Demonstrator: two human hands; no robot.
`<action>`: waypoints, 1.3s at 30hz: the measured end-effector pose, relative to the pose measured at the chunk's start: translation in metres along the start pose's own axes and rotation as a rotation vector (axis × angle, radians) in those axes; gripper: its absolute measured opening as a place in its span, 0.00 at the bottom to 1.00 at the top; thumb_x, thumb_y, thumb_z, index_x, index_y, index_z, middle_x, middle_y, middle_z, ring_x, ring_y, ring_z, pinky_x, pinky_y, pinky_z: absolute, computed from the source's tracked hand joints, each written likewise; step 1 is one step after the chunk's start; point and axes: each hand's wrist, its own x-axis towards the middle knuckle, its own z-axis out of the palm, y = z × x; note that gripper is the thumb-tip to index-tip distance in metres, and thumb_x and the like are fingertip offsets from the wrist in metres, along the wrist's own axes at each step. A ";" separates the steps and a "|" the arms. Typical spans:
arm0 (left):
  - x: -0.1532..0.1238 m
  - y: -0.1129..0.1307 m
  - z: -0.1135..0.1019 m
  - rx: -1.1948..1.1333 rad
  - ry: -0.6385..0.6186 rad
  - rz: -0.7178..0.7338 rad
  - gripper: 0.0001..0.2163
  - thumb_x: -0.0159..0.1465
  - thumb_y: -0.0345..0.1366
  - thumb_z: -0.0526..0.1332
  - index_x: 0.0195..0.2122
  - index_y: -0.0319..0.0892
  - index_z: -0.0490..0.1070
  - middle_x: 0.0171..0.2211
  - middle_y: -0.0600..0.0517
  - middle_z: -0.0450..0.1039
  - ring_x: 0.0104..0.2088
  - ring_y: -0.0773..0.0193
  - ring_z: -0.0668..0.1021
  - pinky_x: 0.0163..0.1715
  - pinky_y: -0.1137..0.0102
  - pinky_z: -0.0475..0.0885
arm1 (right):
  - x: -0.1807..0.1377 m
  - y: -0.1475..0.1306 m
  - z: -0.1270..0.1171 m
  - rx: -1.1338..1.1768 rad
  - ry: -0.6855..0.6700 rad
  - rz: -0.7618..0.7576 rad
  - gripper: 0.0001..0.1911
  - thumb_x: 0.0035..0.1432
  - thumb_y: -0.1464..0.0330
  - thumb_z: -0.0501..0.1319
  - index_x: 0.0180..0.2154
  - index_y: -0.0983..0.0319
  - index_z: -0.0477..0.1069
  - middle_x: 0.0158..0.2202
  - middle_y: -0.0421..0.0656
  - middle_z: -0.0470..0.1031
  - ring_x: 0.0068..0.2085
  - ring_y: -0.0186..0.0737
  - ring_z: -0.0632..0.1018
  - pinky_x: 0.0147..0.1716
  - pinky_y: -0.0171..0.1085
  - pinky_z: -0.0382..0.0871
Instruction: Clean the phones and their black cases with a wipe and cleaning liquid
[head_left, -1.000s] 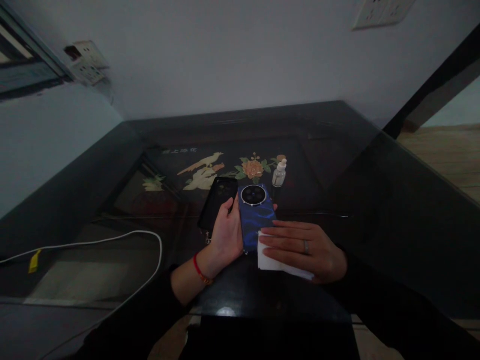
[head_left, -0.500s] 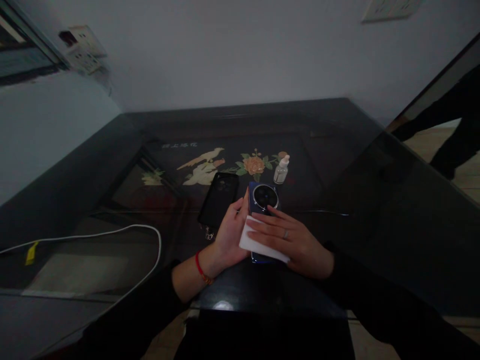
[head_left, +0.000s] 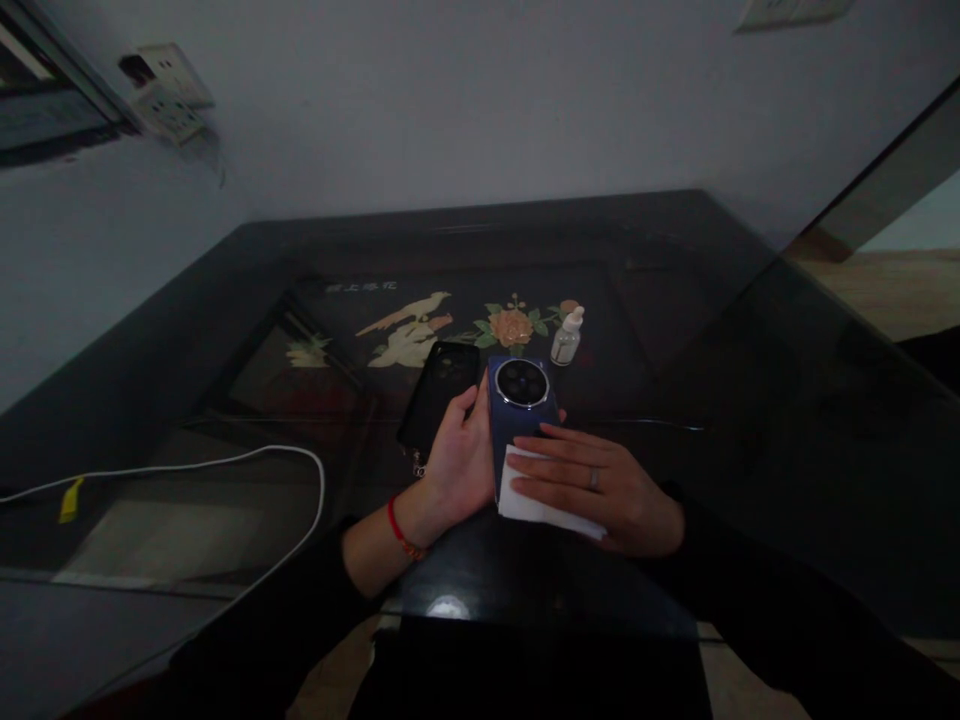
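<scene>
A blue phone (head_left: 514, 425) with a big round camera ring faces back side up. My left hand (head_left: 459, 460) grips it from the left and below, a red bracelet on the wrist. Against the phone's lower back lies a folded white cloth or tissue (head_left: 536, 508), pressed there by the fingers of my right hand (head_left: 611, 490). The lower end of the phone is covered by the white piece and the hand. Just left of my left hand rests a black phone case (head_left: 439, 395) with a small charm at its bottom end.
Beyond the phone stands a small dropper bottle (head_left: 567, 338) with a white top. A white cable (head_left: 247, 455) with a yellow tag (head_left: 70, 502) curves over the left side of the dark glossy table (head_left: 720, 330). Wall sockets (head_left: 172, 95) are at the back left.
My right hand and the white piece have slid down and right along the phone, baring more of its blue back. The phone tilts slightly left. A person's dark-clothed limbs at right have mostly left view.
</scene>
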 end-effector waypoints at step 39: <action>-0.012 -0.020 -0.012 0.166 -0.231 -0.203 0.33 0.65 0.36 0.53 0.66 0.65 0.39 0.56 0.52 0.68 0.51 0.53 0.74 0.50 0.47 0.67 | -0.004 0.012 -0.017 0.056 0.276 0.405 0.22 0.65 0.74 0.49 0.59 0.59 0.64 0.58 0.48 0.70 0.61 0.41 0.67 0.60 0.50 0.62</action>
